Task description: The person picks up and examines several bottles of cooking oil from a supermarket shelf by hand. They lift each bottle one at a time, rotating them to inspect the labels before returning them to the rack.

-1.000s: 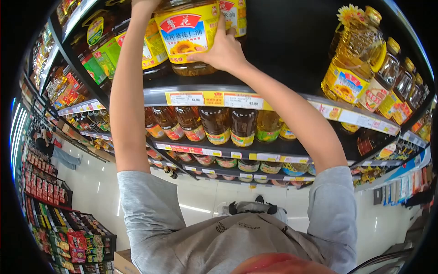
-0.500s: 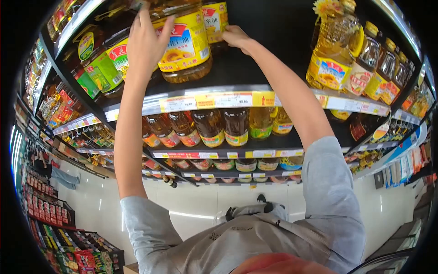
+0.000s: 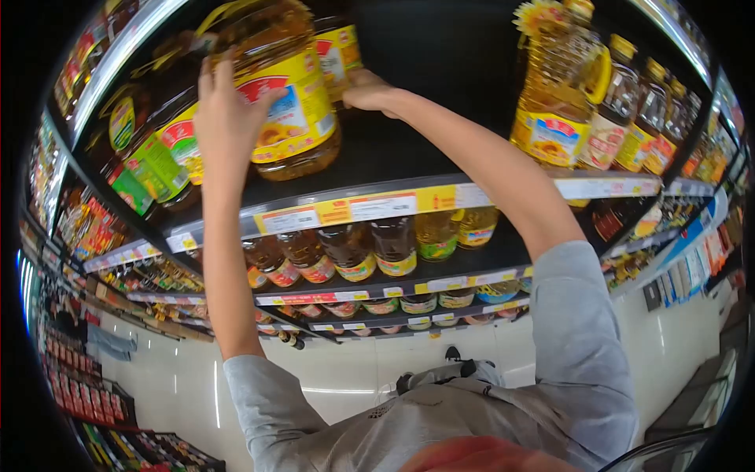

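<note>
A large jug of cooking oil (image 3: 308, 118) with a yellow, red and blue label stands near the front edge of the upper shelf. My left hand (image 3: 228, 106) rests against its left side, fingers stretched upward and thumb spread across the label. Just behind and to the right is a second oil jug (image 3: 338, 55) with a yellow label, partly hidden by the first. My right hand (image 3: 368, 92) is at its lower right side, fingers curled against it; the fingertips are hidden.
On the right of this shelf stand an oil bottle with a flower decoration (image 3: 550, 102) and several smaller bottles (image 3: 629, 118). Green-labelled jugs (image 3: 157, 169) are at the left. A price-tag rail (image 3: 377, 206) runs along the shelf edge, above lower shelves of bottles (image 3: 346, 256).
The view has shifted, so the shelf sits lower in it. My left hand has slid down from the jug's top to its side. My right hand stays at the rear jug.
</note>
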`<state>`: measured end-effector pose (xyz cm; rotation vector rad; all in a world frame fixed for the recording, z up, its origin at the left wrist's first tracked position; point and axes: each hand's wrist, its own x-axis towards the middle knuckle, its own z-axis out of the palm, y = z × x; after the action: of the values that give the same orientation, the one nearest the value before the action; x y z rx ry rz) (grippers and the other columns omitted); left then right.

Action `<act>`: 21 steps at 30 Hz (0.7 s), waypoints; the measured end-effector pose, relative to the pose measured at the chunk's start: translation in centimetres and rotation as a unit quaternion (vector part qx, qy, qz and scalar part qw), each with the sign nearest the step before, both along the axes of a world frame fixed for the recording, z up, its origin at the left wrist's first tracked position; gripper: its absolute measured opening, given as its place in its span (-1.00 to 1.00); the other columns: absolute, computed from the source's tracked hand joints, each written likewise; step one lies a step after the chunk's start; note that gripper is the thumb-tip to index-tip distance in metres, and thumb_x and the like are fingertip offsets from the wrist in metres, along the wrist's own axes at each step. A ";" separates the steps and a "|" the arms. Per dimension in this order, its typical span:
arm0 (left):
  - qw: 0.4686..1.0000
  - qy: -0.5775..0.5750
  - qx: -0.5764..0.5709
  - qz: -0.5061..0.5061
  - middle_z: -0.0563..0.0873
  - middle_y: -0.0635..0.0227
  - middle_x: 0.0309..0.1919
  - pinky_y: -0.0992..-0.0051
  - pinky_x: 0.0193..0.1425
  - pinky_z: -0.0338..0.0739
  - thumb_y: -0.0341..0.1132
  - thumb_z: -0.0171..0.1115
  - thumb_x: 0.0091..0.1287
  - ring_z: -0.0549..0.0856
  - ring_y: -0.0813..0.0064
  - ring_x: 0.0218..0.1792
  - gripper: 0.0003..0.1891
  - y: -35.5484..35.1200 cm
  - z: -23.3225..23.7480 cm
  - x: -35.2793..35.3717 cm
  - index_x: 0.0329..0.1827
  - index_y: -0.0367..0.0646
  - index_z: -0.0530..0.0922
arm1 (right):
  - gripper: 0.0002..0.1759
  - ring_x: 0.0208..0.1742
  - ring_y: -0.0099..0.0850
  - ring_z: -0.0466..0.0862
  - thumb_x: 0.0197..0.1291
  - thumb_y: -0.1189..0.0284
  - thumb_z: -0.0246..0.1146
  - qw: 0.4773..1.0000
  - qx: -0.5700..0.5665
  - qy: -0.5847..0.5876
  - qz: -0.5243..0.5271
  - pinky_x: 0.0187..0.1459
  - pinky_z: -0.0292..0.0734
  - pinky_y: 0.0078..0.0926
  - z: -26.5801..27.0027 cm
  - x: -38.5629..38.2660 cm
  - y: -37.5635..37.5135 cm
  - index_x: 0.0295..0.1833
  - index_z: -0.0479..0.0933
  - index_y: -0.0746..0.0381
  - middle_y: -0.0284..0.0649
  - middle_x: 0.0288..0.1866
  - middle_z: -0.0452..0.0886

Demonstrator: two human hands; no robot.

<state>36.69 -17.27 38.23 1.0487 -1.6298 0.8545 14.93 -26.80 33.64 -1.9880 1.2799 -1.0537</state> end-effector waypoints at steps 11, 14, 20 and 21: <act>0.998 0.000 -0.023 0.066 0.49 -0.05 0.35 0.20 0.11 0.61 0.04 0.36 0.29 0.59 -0.02 0.24 -0.31 5.1 -4.5 -4.5 0.40 -0.12 0.40 | -0.49 0.21 -0.04 0.63 0.23 0.28 0.26 0.902 -0.379 0.188 -0.084 0.24 0.54 -0.20 -0.9 -6.7 17.5 0.30 0.52 0.16 -0.02 0.34 0.53; 0.973 0.084 -0.007 -0.216 0.68 0.08 0.09 0.32 0.16 0.54 -0.32 0.46 0.24 0.67 0.13 0.12 -0.53 8.9 -7.5 -9.0 0.17 -0.31 0.55 | -0.68 -0.02 -0.17 0.74 0.17 0.37 0.31 0.868 -0.483 0.070 -0.091 0.07 0.63 -0.28 -3.0 -10.8 25.1 0.05 0.68 0.15 -0.13 0.05 0.72; 0.873 0.127 0.095 -0.461 0.73 0.06 -0.06 0.34 0.10 0.57 -0.57 0.28 0.22 0.71 0.13 -0.05 -0.70 14.6 -18.1 -18.8 0.03 -0.34 0.60 | -0.81 -0.23 -0.45 0.79 0.28 0.59 0.23 0.923 -0.285 -0.067 -0.251 -0.18 0.65 -0.58 -11.5 -22.0 36.7 -0.04 0.67 0.35 -0.13 -0.24 0.79; 0.859 0.118 0.092 -0.489 0.73 0.06 -0.07 0.34 0.09 0.57 -0.58 0.28 0.21 0.71 0.13 -0.06 -0.72 15.1 -20.4 -20.1 0.01 -0.35 0.60 | -0.81 -0.23 -0.45 0.79 0.28 0.59 0.23 0.922 -0.283 -0.069 -0.255 -0.18 0.65 -0.58 -13.4 -23.6 37.2 -0.04 0.67 0.35 -0.13 -0.24 0.79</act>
<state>16.58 -2.18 17.85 0.2968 -1.7432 -0.1139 -8.70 10.42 20.21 -1.9482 1.5876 -1.9655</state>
